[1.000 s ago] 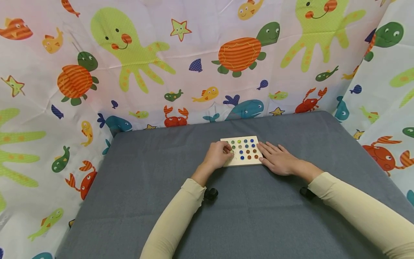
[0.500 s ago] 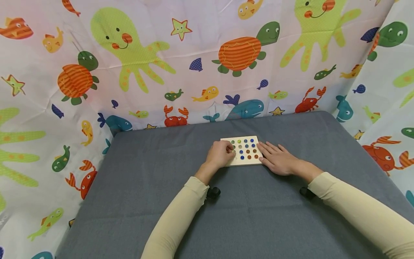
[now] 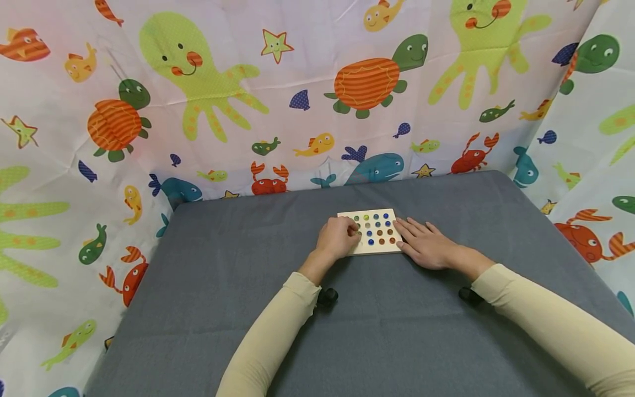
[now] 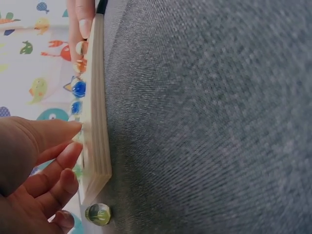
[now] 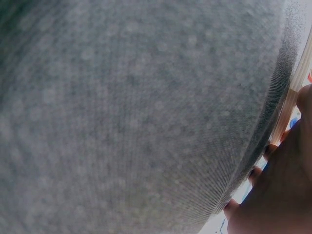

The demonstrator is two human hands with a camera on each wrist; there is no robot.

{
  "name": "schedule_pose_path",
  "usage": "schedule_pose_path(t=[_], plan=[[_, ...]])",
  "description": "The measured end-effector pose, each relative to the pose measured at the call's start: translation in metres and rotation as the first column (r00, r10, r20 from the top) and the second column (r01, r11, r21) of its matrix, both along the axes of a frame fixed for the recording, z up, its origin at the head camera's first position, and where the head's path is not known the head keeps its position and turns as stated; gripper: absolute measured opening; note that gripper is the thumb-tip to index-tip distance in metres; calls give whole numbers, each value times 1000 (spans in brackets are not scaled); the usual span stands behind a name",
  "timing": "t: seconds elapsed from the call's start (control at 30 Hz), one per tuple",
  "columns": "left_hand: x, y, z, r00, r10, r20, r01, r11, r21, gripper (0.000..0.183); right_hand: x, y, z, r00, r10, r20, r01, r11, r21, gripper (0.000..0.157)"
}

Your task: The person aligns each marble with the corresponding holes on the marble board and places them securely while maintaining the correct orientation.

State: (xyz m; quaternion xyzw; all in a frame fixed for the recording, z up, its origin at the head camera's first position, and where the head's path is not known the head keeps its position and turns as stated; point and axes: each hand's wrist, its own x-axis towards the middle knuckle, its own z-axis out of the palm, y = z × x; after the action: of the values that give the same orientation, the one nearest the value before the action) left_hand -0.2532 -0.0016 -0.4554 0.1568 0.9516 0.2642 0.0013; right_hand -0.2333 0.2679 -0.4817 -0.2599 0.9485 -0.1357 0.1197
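A pale wooden board (image 3: pixel 374 248) lies on the grey cloth, with rows of coloured glass marbles (image 3: pixel 381 241) in its holes. My left hand (image 3: pixel 337 237) is over the board's left side, thumb and fingertips pinching a small clear marble close above the surface. The marble is mostly hidden by the fingers. In the left wrist view, blue marbles (image 4: pixel 78 88) stand just beyond the thumb tip. My right hand (image 3: pixel 428 243) rests with fingers straight on the board's right edge; the right wrist view shows that hand (image 5: pixel 278 190) beside the board's side.
A loose clear-yellow marble (image 4: pixel 99 214) sits on the cloth off the board's left end, hidden behind the left hand in the head view. The grey cloth-covered table (image 3: pixel 238 309) reaches back to a curtain (image 3: pixel 307 66) printed with sea animals.
My left hand has shifted slightly to the right over the board since a second ago, then stays there. My right hand and the board keep their places.
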Motion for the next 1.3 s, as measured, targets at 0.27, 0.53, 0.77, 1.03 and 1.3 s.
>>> schedule_pose_path(t=[0.27,0.53,0.77,1.03,1.3], plan=[[4,-15,18,996,-85,-30,88,990,111,21,1,-1,3,1000,-9,-1,9,1000,6,66],[0,-51,26,992,-124,-16,125,977,174,26,7,-3,11,999,2,-38,-3,1000,-26,66],[-4,-75,18,991,-126,47,112,967,229,28,7,-4,13,1000,-4,-31,3,999,-33,64],[-6,-83,8,981,-139,137,103,964,244,32,7,-6,12,1000,-13,-3,13,1000,-3,65],[-10,-84,-2,974,-157,161,113,960,256,28,1,-1,0,1000,-9,-1,9,1000,4,68]])
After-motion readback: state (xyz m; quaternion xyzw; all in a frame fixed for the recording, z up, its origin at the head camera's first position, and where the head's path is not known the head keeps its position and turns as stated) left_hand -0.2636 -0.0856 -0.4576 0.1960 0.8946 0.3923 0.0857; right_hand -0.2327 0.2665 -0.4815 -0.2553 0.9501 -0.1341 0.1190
